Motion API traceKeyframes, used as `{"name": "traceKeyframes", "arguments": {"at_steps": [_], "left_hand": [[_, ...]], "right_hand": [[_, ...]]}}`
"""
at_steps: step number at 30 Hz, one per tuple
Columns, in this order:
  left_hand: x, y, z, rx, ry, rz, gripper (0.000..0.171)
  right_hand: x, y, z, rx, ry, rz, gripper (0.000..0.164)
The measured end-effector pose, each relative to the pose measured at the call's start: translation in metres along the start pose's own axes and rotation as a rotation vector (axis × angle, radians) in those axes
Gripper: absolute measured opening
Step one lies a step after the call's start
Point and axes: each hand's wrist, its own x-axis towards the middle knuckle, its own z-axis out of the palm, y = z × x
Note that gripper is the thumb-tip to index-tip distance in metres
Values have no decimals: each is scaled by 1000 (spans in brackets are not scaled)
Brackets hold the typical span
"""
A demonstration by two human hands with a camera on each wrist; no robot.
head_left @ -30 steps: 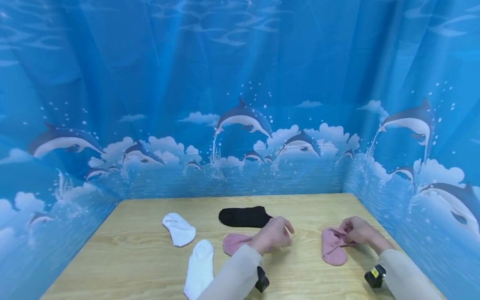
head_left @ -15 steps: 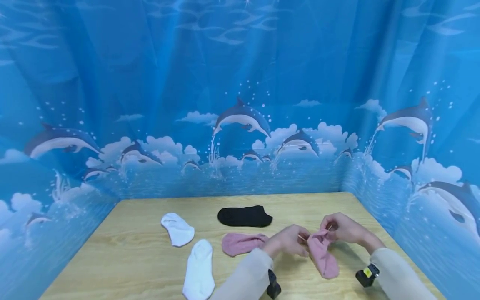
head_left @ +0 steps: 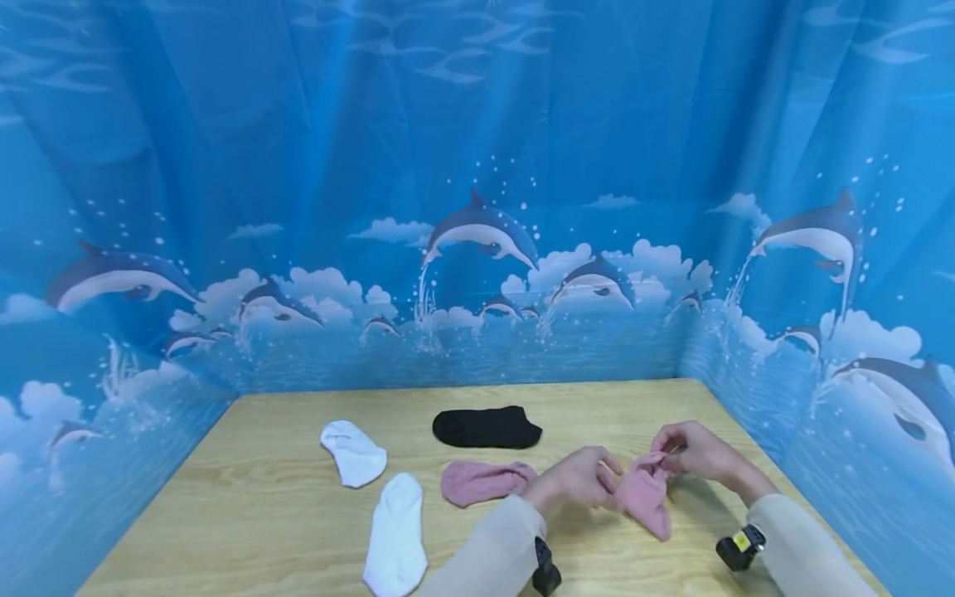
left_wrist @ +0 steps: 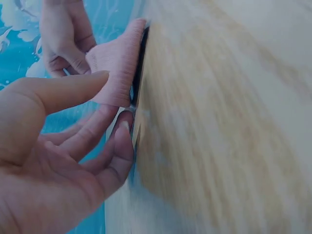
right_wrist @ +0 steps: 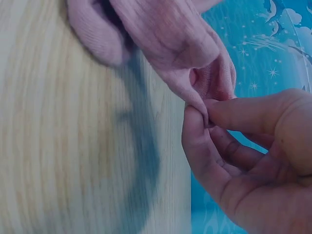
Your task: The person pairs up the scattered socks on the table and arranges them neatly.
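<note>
A pink sock [head_left: 645,497] is held between my two hands, just above the right side of the table. In the right wrist view, my right hand [right_wrist: 253,151] pinches the edge of the sock's opening between thumb and fingertips. My left hand [head_left: 582,479] is at the sock's left side. The left wrist view shows my left thumb [left_wrist: 73,90] lying against the ribbed fabric, with fingers behind and below it. A second pink sock [head_left: 485,482] lies flat on the table, to the left of my left hand.
A black sock [head_left: 487,428] lies behind the second pink sock. Two white socks, the farther one [head_left: 354,453] and the nearer one [head_left: 396,535], lie to the left on the wooden table [head_left: 246,497]. A blue dolphin-print curtain [head_left: 358,348] surrounds the table's back and sides.
My left hand has moved right from over the second pink sock and taken hold of the other one. That sock has been lifted and turned between both hands.
</note>
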Motion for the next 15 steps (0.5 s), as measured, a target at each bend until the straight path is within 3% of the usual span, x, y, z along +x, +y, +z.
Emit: {"name": "traceKeyframes", "arguments": {"at_steps": [3, 5, 10, 15], "left_hand": [[1, -1, 3, 82, 6, 7, 34], [1, -2, 3, 113, 5, 18, 25], [-4, 0, -3, 63, 15, 24, 5], [-6, 1, -6, 58, 115, -14, 15]], "right_hand": [[0, 0, 1, 2, 10, 13, 16], [0, 0, 1, -2, 13, 21, 16], [-1, 3, -2, -5, 29, 61, 15], [-2, 5, -3, -3, 37, 80, 15]]}}
